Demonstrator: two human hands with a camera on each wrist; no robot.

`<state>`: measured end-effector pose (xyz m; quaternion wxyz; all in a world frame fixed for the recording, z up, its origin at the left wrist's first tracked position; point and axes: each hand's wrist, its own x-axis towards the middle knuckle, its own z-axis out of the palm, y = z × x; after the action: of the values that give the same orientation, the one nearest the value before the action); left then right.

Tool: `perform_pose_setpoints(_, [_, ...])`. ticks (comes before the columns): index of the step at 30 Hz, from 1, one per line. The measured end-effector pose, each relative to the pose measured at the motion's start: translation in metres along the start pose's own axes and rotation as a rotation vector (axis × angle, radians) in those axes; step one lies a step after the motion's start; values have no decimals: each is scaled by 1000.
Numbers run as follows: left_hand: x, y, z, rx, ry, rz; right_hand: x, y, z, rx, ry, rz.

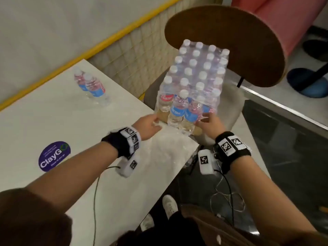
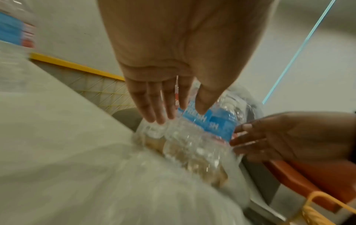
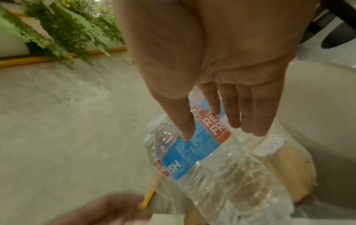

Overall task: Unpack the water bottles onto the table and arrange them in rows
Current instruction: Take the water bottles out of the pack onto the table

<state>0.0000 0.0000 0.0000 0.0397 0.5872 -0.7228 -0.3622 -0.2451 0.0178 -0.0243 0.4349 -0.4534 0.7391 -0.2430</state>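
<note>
A shrink-wrapped pack of water bottles (image 1: pixel 195 73) with white caps and blue labels stands on a chair seat beside the white table (image 1: pixel 71 121). Its wrap is torn open at the near end, baring the front bottles (image 1: pixel 177 110). My left hand (image 1: pixel 156 121) reaches the pack's near left corner with straight fingers (image 2: pixel 159 117) against the front bottles (image 2: pixel 192 137). My right hand (image 1: pixel 204 119) is at the near right corner, with its thumb and fingers (image 3: pixel 250 129) spread over a front bottle (image 3: pixel 202 152). Two bottles (image 1: pixel 92 86) stand on the table's far side.
Loose clear wrap (image 1: pixel 168 148) lies over the table's near right corner. A round wooden chair back (image 1: pixel 230 41) rises behind the pack. A yellow-edged mesh partition (image 1: pixel 133 50) runs along the table's far side. A purple sticker (image 1: pixel 54 156) marks the tabletop.
</note>
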Motion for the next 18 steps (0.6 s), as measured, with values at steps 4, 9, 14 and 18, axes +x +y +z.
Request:
perform_pose_setpoints(4, [57,47,-8,-178,99,68,12,-13,-2,155,25,10])
perform_pose_setpoints(9, [84,66,6,-236,194,88,10,-13,7,236,124,-68])
perform_pose_setpoints(14, [91,61,16,-246,154,50,11,-9,17,141,115,-76])
perform_pose_setpoints(18, [64,51,9,-298,119,11,4,-10,23,73,61,-95])
